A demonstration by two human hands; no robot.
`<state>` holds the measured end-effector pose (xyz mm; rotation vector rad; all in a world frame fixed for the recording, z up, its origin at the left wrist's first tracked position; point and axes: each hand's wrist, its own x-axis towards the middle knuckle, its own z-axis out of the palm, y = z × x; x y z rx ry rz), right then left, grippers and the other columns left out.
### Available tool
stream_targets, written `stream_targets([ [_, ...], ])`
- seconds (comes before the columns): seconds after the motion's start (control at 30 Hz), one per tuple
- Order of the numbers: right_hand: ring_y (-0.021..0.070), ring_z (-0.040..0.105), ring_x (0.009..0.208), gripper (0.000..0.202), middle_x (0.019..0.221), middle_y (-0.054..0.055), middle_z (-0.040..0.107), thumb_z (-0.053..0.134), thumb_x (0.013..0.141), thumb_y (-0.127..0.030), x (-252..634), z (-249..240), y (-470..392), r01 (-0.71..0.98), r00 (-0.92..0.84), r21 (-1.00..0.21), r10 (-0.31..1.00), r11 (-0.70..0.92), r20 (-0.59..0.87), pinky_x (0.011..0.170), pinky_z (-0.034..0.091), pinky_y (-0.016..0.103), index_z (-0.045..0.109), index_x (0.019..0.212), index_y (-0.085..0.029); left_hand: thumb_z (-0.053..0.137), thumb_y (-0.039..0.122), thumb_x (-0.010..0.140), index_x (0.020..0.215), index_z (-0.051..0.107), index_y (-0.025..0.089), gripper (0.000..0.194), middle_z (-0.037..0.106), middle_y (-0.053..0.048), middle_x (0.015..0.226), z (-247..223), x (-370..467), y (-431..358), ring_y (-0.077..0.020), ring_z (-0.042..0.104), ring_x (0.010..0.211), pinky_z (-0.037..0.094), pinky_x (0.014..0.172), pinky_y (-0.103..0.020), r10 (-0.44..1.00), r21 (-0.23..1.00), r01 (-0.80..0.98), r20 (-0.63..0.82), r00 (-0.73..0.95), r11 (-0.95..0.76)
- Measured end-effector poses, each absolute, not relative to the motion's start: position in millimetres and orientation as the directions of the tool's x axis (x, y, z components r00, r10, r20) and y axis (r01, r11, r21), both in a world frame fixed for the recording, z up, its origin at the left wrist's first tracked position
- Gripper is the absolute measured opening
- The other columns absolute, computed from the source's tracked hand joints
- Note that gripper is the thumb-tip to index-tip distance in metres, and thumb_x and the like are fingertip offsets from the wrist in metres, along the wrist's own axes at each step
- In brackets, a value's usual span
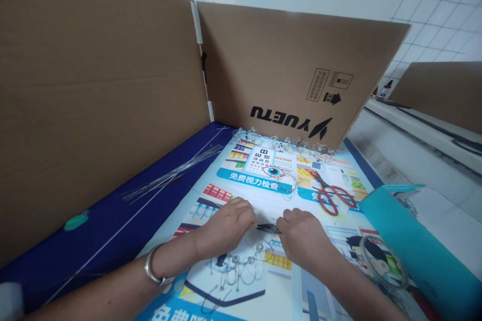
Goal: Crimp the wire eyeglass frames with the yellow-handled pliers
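My right hand (301, 233) is closed around a pair of pliers (268, 228), whose dark jaws point left. Close to the jaw tips, my left hand (237, 218) is closed in a pinch; what sits between its fingers is too small to name. Below both hands lies a cluster of thin looped wires with clear beads (243, 263), spread over the printed poster (241, 200). Beyond my right hand rest red-handled scissors (331, 198), opened a little.
Cardboard panels (293, 60) stand at the back and left. A bundle of straight wires (173, 173) lies at left. Along the back panel runs a row of beaded wire pieces (286, 146). A teal box (417, 241) and a clear ring-shaped roll (384, 261) are at right.
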<state>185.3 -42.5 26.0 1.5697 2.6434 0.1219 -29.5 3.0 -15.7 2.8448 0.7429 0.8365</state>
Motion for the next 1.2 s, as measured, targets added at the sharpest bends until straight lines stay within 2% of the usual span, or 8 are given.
stream_targets([
  [0.57, 0.0170, 0.052, 0.073, 0.010, 0.078, 0.003, 0.058, 0.047, 0.080, -0.020, 185.0, 27.9, -41.1, 0.886, -0.453, 0.080, 0.890, 0.456, -0.059, 0.058, 0.028, 0.028, 0.057, 0.078, -0.020, 0.041, 0.009, 0.084, 0.080, 0.048, 0.015, 0.011, 0.054, -0.004, 0.079, -17.7, -29.1, 4.5, -0.0167, 0.046, 0.076, 0.037, 0.072, -0.032, 0.487, 0.252, 0.417, 0.438, 0.756, -0.873],
  [0.67, 0.0171, 0.052, 0.071, 0.010, 0.077, 0.004, 0.058, 0.047, 0.079, -0.020, 184.3, 27.0, -41.8, 0.899, -0.428, 0.078, 0.902, 0.431, -0.046, 0.055, 0.026, 0.028, 0.057, 0.077, -0.019, 0.042, 0.011, 0.085, 0.078, 0.049, 0.015, 0.010, 0.054, -0.004, 0.077, -13.2, -28.6, 5.0, -0.0166, 0.047, 0.075, 0.037, 0.072, -0.031, 0.547, 0.316, 0.450, 0.390, 0.740, -0.835],
  [0.77, 0.0176, 0.053, 0.070, 0.010, 0.077, 0.004, 0.058, 0.047, 0.079, -0.021, 183.2, 27.1, -43.6, 0.925, -0.371, 0.076, 0.928, 0.372, -0.034, 0.053, 0.024, 0.027, 0.057, 0.076, -0.019, 0.044, 0.016, 0.087, 0.079, 0.050, 0.016, 0.010, 0.055, -0.003, 0.077, -5.7, -29.0, 7.5, -0.0159, 0.048, 0.076, 0.037, 0.070, -0.028, 0.628, 0.436, 0.480, 0.311, 0.713, -0.761],
  [0.93, 0.0170, 0.054, 0.067, 0.014, 0.076, 0.004, 0.059, 0.044, 0.081, -0.022, 183.2, 27.7, -44.3, 0.944, -0.321, 0.063, 0.946, 0.323, -0.045, 0.051, 0.022, 0.027, 0.057, 0.077, -0.019, 0.041, 0.014, 0.087, 0.088, 0.054, 0.018, 0.013, 0.057, -0.001, 0.083, 1.3, -32.4, 14.7, -0.0136, 0.050, 0.078, 0.039, 0.070, -0.024, 0.655, 0.626, 0.409, 0.224, 0.722, -0.665],
  [1.2, 0.0173, 0.054, 0.068, 0.013, 0.077, 0.004, 0.059, 0.045, 0.081, -0.024, 184.6, 24.2, -44.5, 0.949, -0.309, 0.059, 0.950, 0.311, -0.038, 0.052, 0.021, 0.027, 0.057, 0.078, -0.020, 0.040, 0.013, 0.087, 0.089, 0.055, 0.018, 0.016, 0.057, -0.001, 0.086, -2.8, -39.2, 20.7, -0.0127, 0.051, 0.079, 0.041, 0.071, -0.023, 0.692, 0.702, 0.380, 0.221, 0.688, -0.602],
])
